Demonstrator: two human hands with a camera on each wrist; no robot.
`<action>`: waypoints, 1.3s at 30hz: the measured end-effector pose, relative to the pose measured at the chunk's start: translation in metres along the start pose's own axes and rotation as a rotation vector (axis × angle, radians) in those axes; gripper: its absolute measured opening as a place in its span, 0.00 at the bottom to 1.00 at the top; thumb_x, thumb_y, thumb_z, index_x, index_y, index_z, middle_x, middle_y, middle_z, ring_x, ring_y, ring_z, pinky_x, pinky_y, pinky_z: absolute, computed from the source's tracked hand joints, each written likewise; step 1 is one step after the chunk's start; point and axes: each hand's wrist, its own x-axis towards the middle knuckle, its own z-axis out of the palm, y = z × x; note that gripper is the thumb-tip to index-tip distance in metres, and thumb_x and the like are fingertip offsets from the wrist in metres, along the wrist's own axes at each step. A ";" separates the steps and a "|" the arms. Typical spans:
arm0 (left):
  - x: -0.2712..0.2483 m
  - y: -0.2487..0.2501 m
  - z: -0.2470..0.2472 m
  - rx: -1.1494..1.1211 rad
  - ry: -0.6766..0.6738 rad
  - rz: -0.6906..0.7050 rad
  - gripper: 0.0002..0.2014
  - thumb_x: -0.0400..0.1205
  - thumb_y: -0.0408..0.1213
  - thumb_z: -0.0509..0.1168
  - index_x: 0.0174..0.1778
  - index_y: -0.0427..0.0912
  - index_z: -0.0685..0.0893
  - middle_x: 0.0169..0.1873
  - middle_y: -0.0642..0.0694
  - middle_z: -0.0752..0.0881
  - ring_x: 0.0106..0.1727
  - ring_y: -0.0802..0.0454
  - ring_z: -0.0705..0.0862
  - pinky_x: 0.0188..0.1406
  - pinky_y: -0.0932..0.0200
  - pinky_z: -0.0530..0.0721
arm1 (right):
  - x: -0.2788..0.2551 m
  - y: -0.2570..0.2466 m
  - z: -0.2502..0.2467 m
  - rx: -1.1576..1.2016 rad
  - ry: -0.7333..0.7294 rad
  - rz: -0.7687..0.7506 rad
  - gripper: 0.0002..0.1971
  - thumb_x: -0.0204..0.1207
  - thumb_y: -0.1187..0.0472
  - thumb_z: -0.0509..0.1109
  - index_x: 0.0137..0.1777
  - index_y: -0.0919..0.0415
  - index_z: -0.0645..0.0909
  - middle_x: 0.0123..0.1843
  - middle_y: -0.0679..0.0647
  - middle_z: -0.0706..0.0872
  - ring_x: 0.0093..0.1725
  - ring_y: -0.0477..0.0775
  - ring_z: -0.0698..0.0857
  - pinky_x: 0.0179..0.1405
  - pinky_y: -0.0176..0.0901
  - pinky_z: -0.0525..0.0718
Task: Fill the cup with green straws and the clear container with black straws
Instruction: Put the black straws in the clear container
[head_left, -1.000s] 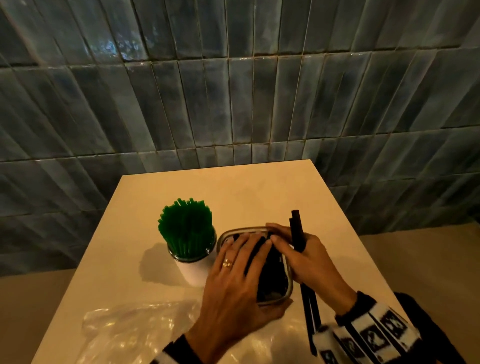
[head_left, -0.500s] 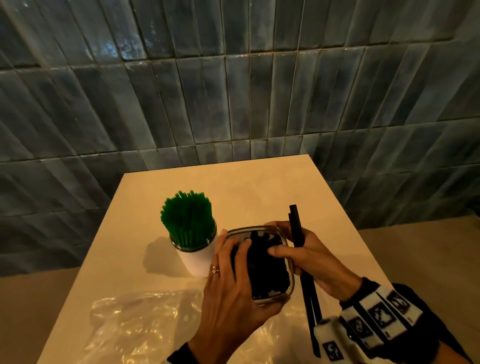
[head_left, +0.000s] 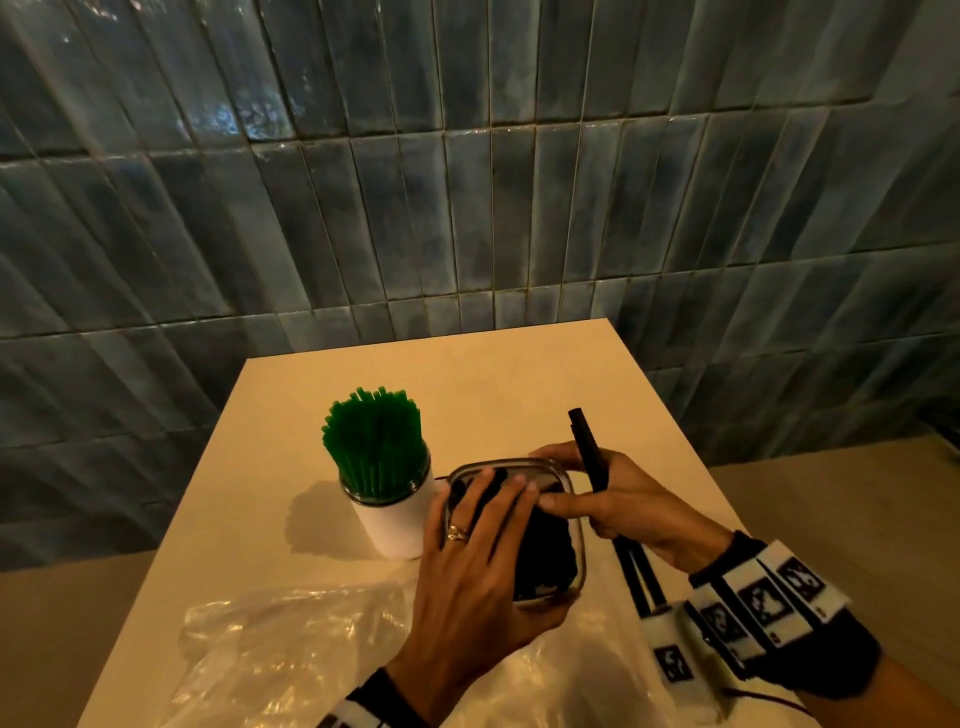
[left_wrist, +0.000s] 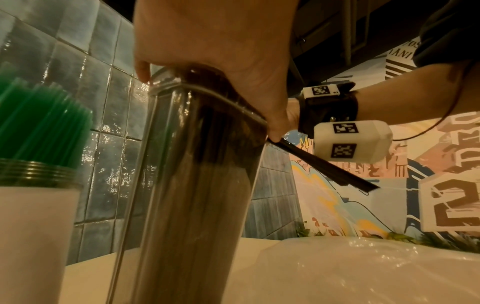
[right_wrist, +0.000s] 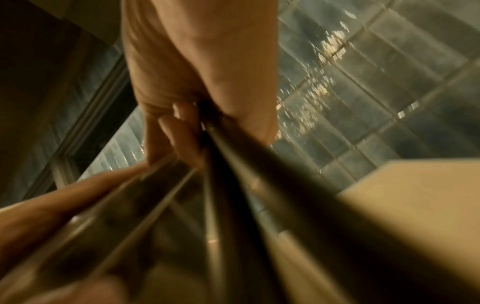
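A white cup (head_left: 387, 525) packed with upright green straws (head_left: 371, 447) stands mid-table. Right of it stands the clear container (head_left: 579, 519), tall and square-rimmed, filled with black straws (head_left: 545, 551). My left hand (head_left: 467, 561) covers its top: the fingers lie across the opening and the thumb hooks round the near wall. My right hand (head_left: 623, 509) grips a few loose black straws (head_left: 589, 452) beside the container, with a fingertip on the rim. The left wrist view shows the container (left_wrist: 194, 185) side-on next to the cup (left_wrist: 33, 226). The right wrist view is blurred.
A crumpled clear plastic bag (head_left: 291, 639) lies on the near part of the beige table (head_left: 467, 374). A dark tiled wall (head_left: 467, 208) closes the far edge. The table's right edge runs close to my right wrist.
My left fingers have slid a little toward the cup side of the opening, and more of the black straws show. The right hand stays at the rim with its straws.
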 end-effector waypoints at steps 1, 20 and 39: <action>0.000 -0.001 0.001 -0.012 0.026 0.003 0.40 0.68 0.67 0.67 0.70 0.42 0.74 0.67 0.45 0.80 0.74 0.43 0.70 0.76 0.39 0.61 | -0.001 -0.005 -0.003 -0.055 0.025 -0.029 0.13 0.76 0.66 0.70 0.60 0.58 0.82 0.53 0.48 0.85 0.20 0.33 0.77 0.18 0.24 0.70; 0.004 -0.001 -0.002 -0.069 0.067 0.018 0.39 0.64 0.65 0.70 0.64 0.42 0.75 0.58 0.43 0.83 0.64 0.43 0.76 0.71 0.48 0.68 | -0.039 -0.068 -0.029 0.035 0.491 -0.639 0.23 0.81 0.50 0.56 0.32 0.62 0.83 0.21 0.59 0.81 0.17 0.48 0.78 0.14 0.34 0.76; 0.006 0.001 -0.002 -0.071 0.057 0.003 0.40 0.64 0.67 0.70 0.65 0.41 0.76 0.59 0.43 0.82 0.65 0.43 0.75 0.71 0.48 0.69 | -0.036 -0.045 -0.034 -0.039 0.660 -0.538 0.17 0.81 0.56 0.63 0.35 0.62 0.84 0.23 0.61 0.83 0.17 0.57 0.80 0.15 0.36 0.78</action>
